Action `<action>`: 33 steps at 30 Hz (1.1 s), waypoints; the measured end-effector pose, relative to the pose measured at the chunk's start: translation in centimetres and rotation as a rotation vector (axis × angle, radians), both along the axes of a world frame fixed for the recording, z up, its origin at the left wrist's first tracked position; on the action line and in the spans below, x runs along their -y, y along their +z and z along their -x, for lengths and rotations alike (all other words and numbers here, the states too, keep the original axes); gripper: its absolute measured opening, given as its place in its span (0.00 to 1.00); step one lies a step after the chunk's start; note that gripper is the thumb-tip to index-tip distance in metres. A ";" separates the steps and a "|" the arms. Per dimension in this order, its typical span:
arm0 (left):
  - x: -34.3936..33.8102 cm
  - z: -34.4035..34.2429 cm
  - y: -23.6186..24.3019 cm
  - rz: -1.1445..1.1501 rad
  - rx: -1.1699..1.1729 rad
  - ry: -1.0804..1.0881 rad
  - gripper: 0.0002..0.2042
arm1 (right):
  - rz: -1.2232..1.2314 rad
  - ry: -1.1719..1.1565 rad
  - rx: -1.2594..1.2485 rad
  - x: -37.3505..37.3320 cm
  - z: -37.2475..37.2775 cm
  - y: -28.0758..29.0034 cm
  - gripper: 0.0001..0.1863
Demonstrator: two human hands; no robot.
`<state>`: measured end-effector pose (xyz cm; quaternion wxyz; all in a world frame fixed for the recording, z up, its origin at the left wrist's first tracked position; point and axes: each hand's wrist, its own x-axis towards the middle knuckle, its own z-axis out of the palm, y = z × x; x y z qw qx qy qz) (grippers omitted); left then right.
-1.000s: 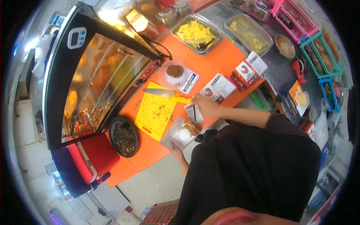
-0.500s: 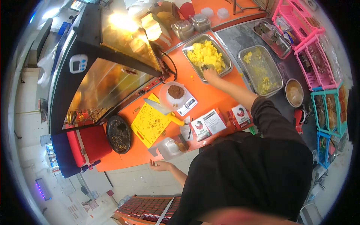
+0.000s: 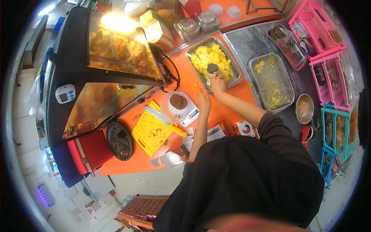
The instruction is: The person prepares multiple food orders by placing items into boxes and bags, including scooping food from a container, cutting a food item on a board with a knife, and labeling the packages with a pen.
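Note:
My right hand (image 3: pixel 218 83) grips a black utensil (image 3: pixel 212 68) in a steel tray of yellow food (image 3: pixel 206 56) on the orange counter. My left hand (image 3: pixel 202 97) is raised at the tray's lower left, fingers apart and holding nothing that I can see. Left of it, a digital scale (image 3: pixel 189 118) carries a plastic bowl with a brown lump (image 3: pixel 178 102). A knife (image 3: pixel 156 114) with a yellow handle lies on a yellow cutting board (image 3: pixel 149 134). An open box (image 3: pixel 172 158) is at the near edge, partly behind my left arm.
A glass display warmer (image 3: pixel 119 54) stands left, above a black pan (image 3: pixel 119 147) and red cooler (image 3: pixel 81 160). Right are a smeared steel tray (image 3: pixel 272 87), a metal bowl (image 3: pixel 304 108) and pink baskets (image 3: pixel 332 73). Cards and red packs (image 3: pixel 243 128) lie near my right arm.
My right hand moved from the cards up to the yellow food and took hold of the utensil. My left hand let go of the open box and rose to the tray's side.

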<state>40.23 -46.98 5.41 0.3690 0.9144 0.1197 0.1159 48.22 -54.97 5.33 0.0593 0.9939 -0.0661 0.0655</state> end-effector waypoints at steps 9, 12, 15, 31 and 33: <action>3.0 -3.0 -0.7 0.716 -0.061 0.085 0.21 | 0.305 0.591 -0.825 1.1 -4.1 -1.5 0.11; 4.1 -3.4 -0.8 0.652 -0.088 0.076 0.20 | 0.326 0.825 -0.799 3.4 -4.8 -0.7 0.12; 1.9 -2.1 -1.9 0.686 -0.053 0.140 0.24 | 0.131 1.043 -0.845 2.8 -3.3 5.0 0.16; -4.0 8.5 7.5 0.508 -0.010 -0.082 0.19 | -1.194 0.351 -1.123 13.1 -4.6 5.3 0.14; -4.4 10.5 9.4 0.613 0.021 -0.109 0.17 | -0.653 0.549 -0.684 11.7 -3.1 2.1 0.12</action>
